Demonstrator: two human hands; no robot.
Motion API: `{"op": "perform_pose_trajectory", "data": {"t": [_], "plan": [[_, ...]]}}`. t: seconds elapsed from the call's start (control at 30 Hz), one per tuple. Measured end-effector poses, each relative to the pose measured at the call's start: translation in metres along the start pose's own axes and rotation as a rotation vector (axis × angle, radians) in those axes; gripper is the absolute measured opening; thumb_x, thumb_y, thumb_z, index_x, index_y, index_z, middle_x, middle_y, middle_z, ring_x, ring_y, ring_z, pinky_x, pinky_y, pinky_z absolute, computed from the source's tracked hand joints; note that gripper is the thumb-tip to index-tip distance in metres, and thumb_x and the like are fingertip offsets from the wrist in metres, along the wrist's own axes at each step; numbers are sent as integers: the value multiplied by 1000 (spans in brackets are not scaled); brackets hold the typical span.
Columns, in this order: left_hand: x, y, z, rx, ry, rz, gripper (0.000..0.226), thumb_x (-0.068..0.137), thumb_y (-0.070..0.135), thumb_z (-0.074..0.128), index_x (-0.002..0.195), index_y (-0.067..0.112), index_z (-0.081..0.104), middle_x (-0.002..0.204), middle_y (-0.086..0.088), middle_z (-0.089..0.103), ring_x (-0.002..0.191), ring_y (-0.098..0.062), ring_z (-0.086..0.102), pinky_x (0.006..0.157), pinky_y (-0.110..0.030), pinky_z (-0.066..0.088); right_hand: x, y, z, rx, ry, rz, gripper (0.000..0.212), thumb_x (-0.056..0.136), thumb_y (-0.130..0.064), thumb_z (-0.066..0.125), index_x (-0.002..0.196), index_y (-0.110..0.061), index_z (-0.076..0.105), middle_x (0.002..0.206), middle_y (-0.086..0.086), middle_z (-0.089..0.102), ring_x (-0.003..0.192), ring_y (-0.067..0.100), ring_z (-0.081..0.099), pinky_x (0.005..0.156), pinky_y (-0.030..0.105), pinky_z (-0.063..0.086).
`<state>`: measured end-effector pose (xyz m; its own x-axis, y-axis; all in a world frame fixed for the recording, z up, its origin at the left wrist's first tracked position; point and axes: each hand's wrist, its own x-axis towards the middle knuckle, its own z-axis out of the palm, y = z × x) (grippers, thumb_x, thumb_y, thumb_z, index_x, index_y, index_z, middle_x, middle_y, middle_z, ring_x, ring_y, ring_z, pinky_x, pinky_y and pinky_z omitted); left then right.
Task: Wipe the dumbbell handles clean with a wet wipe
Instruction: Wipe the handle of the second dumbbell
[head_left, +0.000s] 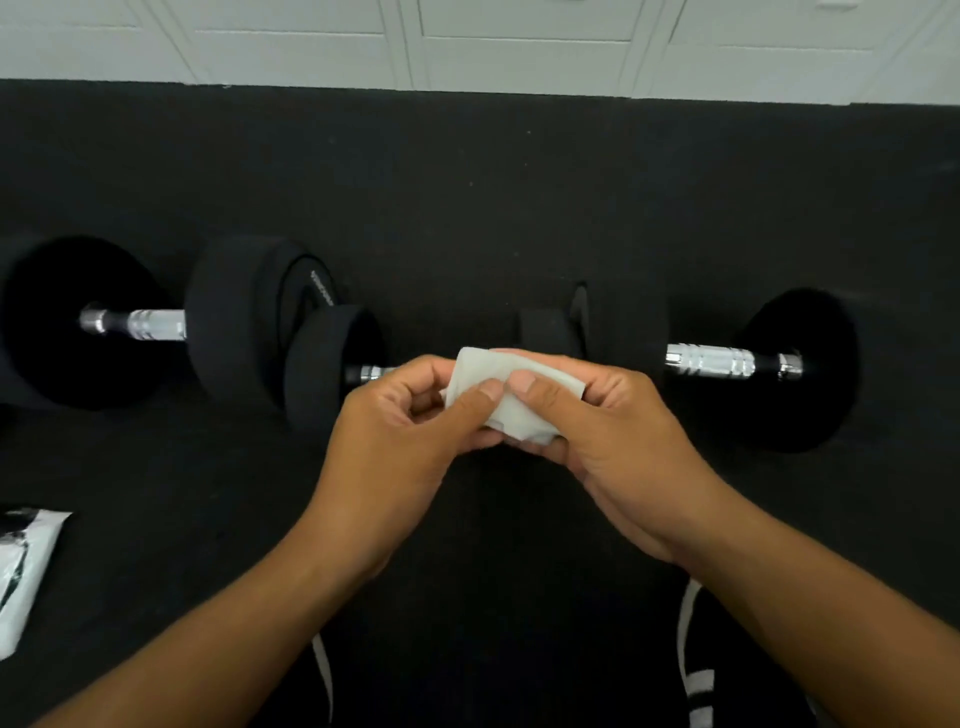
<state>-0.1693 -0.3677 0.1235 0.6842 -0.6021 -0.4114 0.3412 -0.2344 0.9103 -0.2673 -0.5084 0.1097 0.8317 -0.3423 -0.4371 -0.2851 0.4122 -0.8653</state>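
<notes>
Both hands meet over the black rubber floor (467, 182), just in front of the middle dumbbell (358, 374), and between them they hold a folded white wet wipe (511, 397): the left hand (405, 431) pinches its left edge between thumb and curled fingers, the right hand (613, 436) cups it from below with the thumb pressed on top. The wipe is off the metal for now, so I judge it is being folded or turned to a fresh face. Most of the middle dumbbell's chrome handle (371, 373) is hidden behind the hands, with only a short stub showing beside its left plate. Left of that dumbbell lies another, handle (140, 325) bare; to its right a third, handle (727, 362) also bare (whether either has been wiped cannot be told). The risks are modest. A wipe bunched too thick would skate over the knurled grooves and leave grime in them. A round-plated dumbbell may roll on the floor if the handle is rubbed hard without a steadying hand. The wipes pack (23, 566), well to the left of the middle dumbbell, could dry out if it is left unsealed.
</notes>
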Motion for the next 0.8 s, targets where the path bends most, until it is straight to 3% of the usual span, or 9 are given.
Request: {"op": "perform_pose_trajectory", "data": {"t": [0.13,0.27,0.43,0.63,0.8], "plan": [[3,-2,-25,3,60,27,21,87,20,70,105,11,75,94,-9,78,88,-20,76,77,-28,62,11,-5,13,109,-83,75,29,101,-13,56,127,-12,70,122,6,74,116,22,71,95,38,60],[0,-5,-42,-177,93,-28,27,79,21,72,103,10,74,86,-10,77,79,-15,74,73,-24,60,16,-5,25,197,-89,107,27,101,-11,57,125,-7,69,121,10,75,114,24,72,90,37,62],[-8,-19,-56,-292,123,-69,25,78,18,72,102,8,73,84,-11,76,77,-15,74,72,-25,60,17,3,39,220,-86,154,28,100,-11,57,125,-8,69,121,8,75,114,23,72,94,38,60],[-22,-32,-68,-231,72,-75,38,81,21,72,117,10,66,104,-10,75,95,-23,75,84,-35,62,12,23,53,-2,-108,73,28,100,-11,56,121,-18,73,121,2,75,118,20,69,99,37,58],[-28,-42,-75,-88,117,-12,20,92,12,67,111,6,65,103,-12,75,95,-24,76,80,-36,64,5,40,68,-113,-129,46,30,101,-11,55,123,-21,73,120,2,75,118,19,69,104,44,53]]}}
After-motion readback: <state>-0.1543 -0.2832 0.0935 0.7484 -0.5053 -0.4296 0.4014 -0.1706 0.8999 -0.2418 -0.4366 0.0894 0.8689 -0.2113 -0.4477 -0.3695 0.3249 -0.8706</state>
